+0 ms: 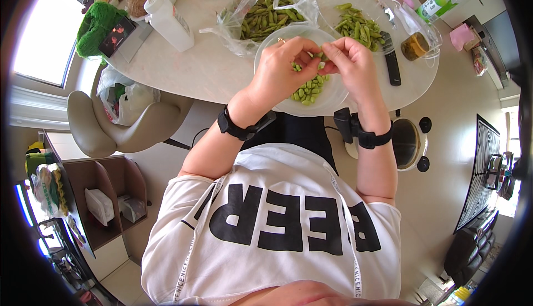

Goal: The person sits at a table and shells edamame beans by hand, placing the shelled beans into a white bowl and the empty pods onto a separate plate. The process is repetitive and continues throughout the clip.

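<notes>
Over a translucent plastic bowl (pixel 275 100) my left hand (pixel 287 62) and my right hand (pixel 349 58) meet, both pinching a green soybean pod (pixel 320 55) between their fingertips. Shelled green beans (pixel 309 91) lie in the bowl beneath them. Just beyond, a clear plastic bag (pixel 227 31) stands open around many whole pods (pixel 270 16). Right of it, a clear plastic container (pixel 389 46) holds more pods or empty hulls (pixel 358 27); which of them cannot be told.
A black remote control (pixel 392 66) lies right of the bowl, near a cup of brown liquid (pixel 414 47) and a green-and-white carton (pixel 437 4). To the left stand a white plastic bottle (pixel 170 23) and green yarn (pixel 98 27). A beige chair (pixel 141 129) is beside the table (pixel 200 71).
</notes>
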A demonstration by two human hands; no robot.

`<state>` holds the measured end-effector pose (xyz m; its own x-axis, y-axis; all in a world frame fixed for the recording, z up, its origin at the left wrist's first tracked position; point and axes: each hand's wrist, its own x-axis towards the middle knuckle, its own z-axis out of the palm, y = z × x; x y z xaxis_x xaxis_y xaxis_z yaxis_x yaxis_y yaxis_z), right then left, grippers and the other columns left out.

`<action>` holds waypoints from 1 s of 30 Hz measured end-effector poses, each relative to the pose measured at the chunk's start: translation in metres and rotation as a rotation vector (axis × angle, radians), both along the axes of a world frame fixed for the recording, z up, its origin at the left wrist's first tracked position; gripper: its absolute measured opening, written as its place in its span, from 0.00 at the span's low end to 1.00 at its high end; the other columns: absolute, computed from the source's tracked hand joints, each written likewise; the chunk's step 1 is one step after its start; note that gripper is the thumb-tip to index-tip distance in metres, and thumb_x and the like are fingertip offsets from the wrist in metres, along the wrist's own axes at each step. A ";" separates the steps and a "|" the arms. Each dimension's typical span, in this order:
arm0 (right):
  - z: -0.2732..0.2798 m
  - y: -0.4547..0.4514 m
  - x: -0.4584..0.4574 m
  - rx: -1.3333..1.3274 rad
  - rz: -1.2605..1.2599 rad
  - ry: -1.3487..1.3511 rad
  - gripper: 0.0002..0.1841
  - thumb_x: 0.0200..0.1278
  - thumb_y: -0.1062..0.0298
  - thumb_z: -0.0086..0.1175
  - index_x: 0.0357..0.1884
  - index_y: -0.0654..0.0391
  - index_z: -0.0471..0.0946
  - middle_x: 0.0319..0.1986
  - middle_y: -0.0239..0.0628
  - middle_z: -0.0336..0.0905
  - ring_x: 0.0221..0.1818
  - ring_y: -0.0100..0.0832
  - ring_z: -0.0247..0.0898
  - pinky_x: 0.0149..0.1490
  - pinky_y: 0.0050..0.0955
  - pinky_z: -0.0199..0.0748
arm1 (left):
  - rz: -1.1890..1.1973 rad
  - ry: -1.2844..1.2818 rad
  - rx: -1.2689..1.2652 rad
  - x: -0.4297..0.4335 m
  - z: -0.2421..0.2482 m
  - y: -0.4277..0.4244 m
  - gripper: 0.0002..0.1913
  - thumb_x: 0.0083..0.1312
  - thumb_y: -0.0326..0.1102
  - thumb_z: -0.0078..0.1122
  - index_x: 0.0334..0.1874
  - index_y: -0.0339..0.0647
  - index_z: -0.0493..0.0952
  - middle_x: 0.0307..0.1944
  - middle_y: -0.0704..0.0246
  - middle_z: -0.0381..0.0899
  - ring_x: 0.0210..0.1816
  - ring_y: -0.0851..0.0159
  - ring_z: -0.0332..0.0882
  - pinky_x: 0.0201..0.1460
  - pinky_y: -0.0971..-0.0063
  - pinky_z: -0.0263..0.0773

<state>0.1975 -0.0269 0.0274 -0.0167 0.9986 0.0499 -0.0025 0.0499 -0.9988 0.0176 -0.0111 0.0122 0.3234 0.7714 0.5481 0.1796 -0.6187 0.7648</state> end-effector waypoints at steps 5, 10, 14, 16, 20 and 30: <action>0.001 0.000 0.001 -0.045 0.020 0.040 0.11 0.72 0.62 0.62 0.37 0.60 0.78 0.28 0.29 0.79 0.28 0.19 0.77 0.38 0.23 0.84 | -0.004 -0.032 -0.072 0.000 -0.001 0.002 0.08 0.62 0.20 0.66 0.41 0.32 0.79 0.33 0.68 0.86 0.34 0.74 0.86 0.38 0.80 0.81; 0.002 0.000 0.000 -0.037 0.004 0.070 0.12 0.72 0.64 0.62 0.37 0.64 0.78 0.29 0.33 0.81 0.27 0.23 0.81 0.35 0.20 0.80 | -0.066 -0.148 -0.256 -0.001 -0.007 0.004 0.08 0.63 0.18 0.64 0.43 0.30 0.78 0.38 0.70 0.84 0.37 0.76 0.84 0.43 0.80 0.81; 0.004 -0.002 -0.001 -0.038 -0.003 0.072 0.11 0.72 0.65 0.61 0.38 0.64 0.79 0.29 0.33 0.82 0.27 0.23 0.81 0.34 0.20 0.79 | -0.171 -0.311 -0.448 -0.004 -0.012 0.009 0.08 0.65 0.18 0.62 0.45 0.30 0.77 0.43 0.69 0.82 0.41 0.76 0.82 0.47 0.79 0.80; 0.003 -0.002 -0.004 -0.017 -0.015 0.025 0.11 0.72 0.65 0.61 0.38 0.64 0.79 0.29 0.33 0.82 0.27 0.22 0.81 0.34 0.20 0.79 | -0.174 -0.297 -0.469 -0.004 -0.013 0.010 0.08 0.65 0.17 0.61 0.45 0.30 0.77 0.43 0.69 0.82 0.42 0.76 0.82 0.48 0.79 0.80; 0.003 -0.001 -0.005 -0.005 -0.030 0.015 0.11 0.72 0.65 0.61 0.38 0.65 0.79 0.29 0.33 0.82 0.27 0.22 0.81 0.34 0.20 0.79 | -0.133 -0.176 -0.395 -0.005 -0.011 0.008 0.10 0.64 0.17 0.62 0.46 0.29 0.76 0.43 0.69 0.82 0.43 0.76 0.82 0.48 0.79 0.80; 0.004 -0.001 -0.003 0.028 -0.023 -0.105 0.10 0.73 0.64 0.61 0.39 0.62 0.79 0.30 0.31 0.81 0.30 0.20 0.79 0.38 0.22 0.83 | -0.211 -0.170 -0.400 -0.006 -0.006 0.009 0.17 0.61 0.16 0.66 0.52 0.31 0.74 0.46 0.68 0.80 0.40 0.73 0.83 0.46 0.79 0.80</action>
<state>0.1949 -0.0284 0.0313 0.0000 0.9971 0.0767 0.1032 0.0763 -0.9917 0.0121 -0.0017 0.0060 0.4269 0.8598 0.2802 -0.0664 -0.2792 0.9579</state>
